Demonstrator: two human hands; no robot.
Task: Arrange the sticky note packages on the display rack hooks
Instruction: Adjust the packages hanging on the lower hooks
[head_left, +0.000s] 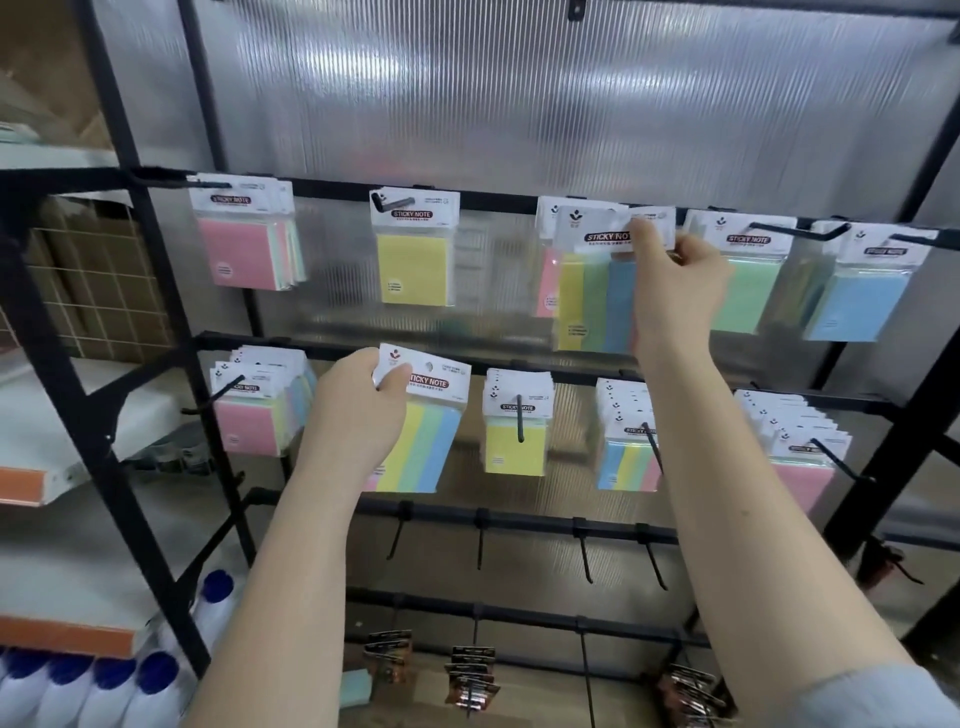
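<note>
1. The display rack (498, 364) carries two filled rows of hooks. To the left of your right hand (675, 280), the top row holds a pink stack (244, 244) and a yellow package (413, 249); to its right hang a green package (748, 280) and a blue package (862, 291).
2. On the lower row, a pink-fronted stack (254, 410) hangs left of your left hand (358, 410). To that hand's right hang a yellow stack (517, 431), a striped stack (626, 447) and a pink stack at the far end (800, 457).
3. Below your forearms, a row of bare hooks (584, 556) sticks out from the rail, and lower still dark carded items (470, 675) hang.
4. Your right fingers (644, 234) pinch the white header card of a multicolour package (597, 296) up at the top rail, in front of another package already hanging there. Whether its hole is on the hook, you cannot tell.
5. Your left fingers (389, 379) are clenched on the header corner of a second multicolour package (421, 441), held tilted just in front of the lower rail, between the pink-fronted stack and the yellow stack.
</note>
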